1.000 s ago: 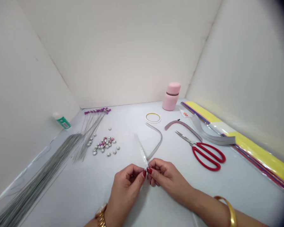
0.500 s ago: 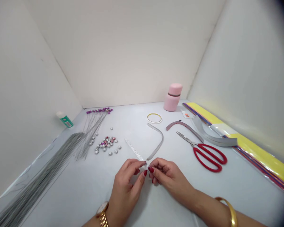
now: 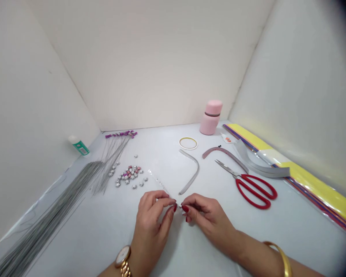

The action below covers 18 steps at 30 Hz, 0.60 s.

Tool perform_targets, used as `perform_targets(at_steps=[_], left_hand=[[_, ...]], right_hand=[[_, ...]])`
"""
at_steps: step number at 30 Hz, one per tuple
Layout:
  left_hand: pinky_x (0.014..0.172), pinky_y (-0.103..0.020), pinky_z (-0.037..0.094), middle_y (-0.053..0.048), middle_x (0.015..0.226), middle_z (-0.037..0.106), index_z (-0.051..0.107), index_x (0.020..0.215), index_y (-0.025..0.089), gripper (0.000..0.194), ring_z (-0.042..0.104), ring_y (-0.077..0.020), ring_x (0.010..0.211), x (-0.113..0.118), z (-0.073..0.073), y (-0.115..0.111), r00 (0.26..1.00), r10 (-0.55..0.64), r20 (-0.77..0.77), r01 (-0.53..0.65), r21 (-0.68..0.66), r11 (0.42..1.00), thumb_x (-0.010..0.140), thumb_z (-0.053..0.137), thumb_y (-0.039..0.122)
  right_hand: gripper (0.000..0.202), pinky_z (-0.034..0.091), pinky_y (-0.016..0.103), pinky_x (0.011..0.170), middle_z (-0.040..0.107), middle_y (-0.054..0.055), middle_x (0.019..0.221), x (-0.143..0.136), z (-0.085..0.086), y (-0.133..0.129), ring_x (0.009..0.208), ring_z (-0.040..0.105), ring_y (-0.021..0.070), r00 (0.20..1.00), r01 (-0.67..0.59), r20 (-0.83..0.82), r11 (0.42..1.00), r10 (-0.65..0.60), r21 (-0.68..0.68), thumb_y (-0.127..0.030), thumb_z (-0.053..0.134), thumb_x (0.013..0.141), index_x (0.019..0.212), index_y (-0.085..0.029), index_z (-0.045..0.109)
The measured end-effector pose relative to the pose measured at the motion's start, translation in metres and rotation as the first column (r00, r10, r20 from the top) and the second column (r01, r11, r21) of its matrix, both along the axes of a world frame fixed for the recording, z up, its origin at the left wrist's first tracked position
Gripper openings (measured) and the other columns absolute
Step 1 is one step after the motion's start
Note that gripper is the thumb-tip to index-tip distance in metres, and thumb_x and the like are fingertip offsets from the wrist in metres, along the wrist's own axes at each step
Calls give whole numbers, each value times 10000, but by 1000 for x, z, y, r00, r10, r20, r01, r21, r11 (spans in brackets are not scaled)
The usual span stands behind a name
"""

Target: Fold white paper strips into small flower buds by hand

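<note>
A narrow whitish paper strip (image 3: 159, 181) slants from the middle of the table down to my fingertips. My left hand (image 3: 155, 219) pinches it between thumb and forefinger. Close beside it, my right hand (image 3: 206, 217) pinches the strip's near end, which is mostly hidden by the fingers. Just beyond my hands lies a curved bundle of thin grey strips (image 3: 196, 169). Left of the strip is a pile of small folded stars (image 3: 129, 175) in silver, pink and purple.
Red-handled scissors (image 3: 255, 188), curved pinkish strips (image 3: 225, 151) and grey strips (image 3: 265, 171) lie right, near yellow packets (image 3: 311, 184). Behind are a tape ring (image 3: 188, 148) and pink bottle (image 3: 209, 123). Left are grey wires (image 3: 54, 204), purple-tipped stems (image 3: 121, 134) and a glue tube (image 3: 80, 146).
The strip's far end has shifted slightly left and looks turned more edge-on. My left hand has moved a little left, slightly widening the gap between my fingertips.
</note>
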<state>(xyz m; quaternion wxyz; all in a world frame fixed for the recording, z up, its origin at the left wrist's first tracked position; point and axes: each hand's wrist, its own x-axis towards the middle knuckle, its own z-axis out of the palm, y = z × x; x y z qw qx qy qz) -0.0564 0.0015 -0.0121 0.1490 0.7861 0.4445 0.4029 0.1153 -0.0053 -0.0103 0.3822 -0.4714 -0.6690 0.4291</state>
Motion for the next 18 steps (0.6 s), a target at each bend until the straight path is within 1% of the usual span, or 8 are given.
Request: perform_targets(at_steps=[3,6,9,12,15,18], left_hand=[[725,-329,410,-50,833,615,584,895,182,171,526,-180,804,0,0,0,998,-59,16,59,-9,998,788,507,75],[735,-328,399,-44,848,647,585,941,182,202,548,-169,781,1,1,-1,995,-99,32,99,-24,995,795,499,73],[736,-313,406,-36,851,662,596,948,189,198,564,-162,774,4,2,-3,989,-133,70,140,-102,985,803,498,97],[736,-291,428,-37,847,670,625,910,193,153,577,-168,799,6,3,-5,986,-95,138,127,-243,962,793,532,162],[721,-264,449,-36,808,677,657,814,189,107,598,-171,780,7,4,-5,973,-15,230,115,-430,895,769,569,232],[694,-246,457,-37,762,691,674,745,179,138,611,-172,734,9,5,-3,940,72,333,150,-594,790,746,593,290]], right_hand=[[172,441,225,543,560,6,610,-1,-2,-1,552,532,120,1000,18,-10,1000,-18,7,-240,440,855,810,-150,579],[167,443,224,546,565,6,615,-1,-3,0,555,531,119,999,41,-18,999,-40,24,-243,448,855,817,-150,581],[166,447,225,557,569,8,622,-1,-2,1,568,537,121,999,40,-21,999,-39,30,-242,453,855,814,-152,586],[163,455,230,584,578,14,641,-1,0,1,592,555,126,999,28,-26,999,-28,29,-231,453,854,808,-151,587],[156,453,229,587,579,14,640,-2,0,0,596,557,126,999,30,-31,1000,-30,5,-234,466,848,789,-151,584],[150,437,216,545,560,-5,607,-2,-1,1,556,532,115,998,23,-53,999,-25,-42,-265,480,844,778,-161,567]])
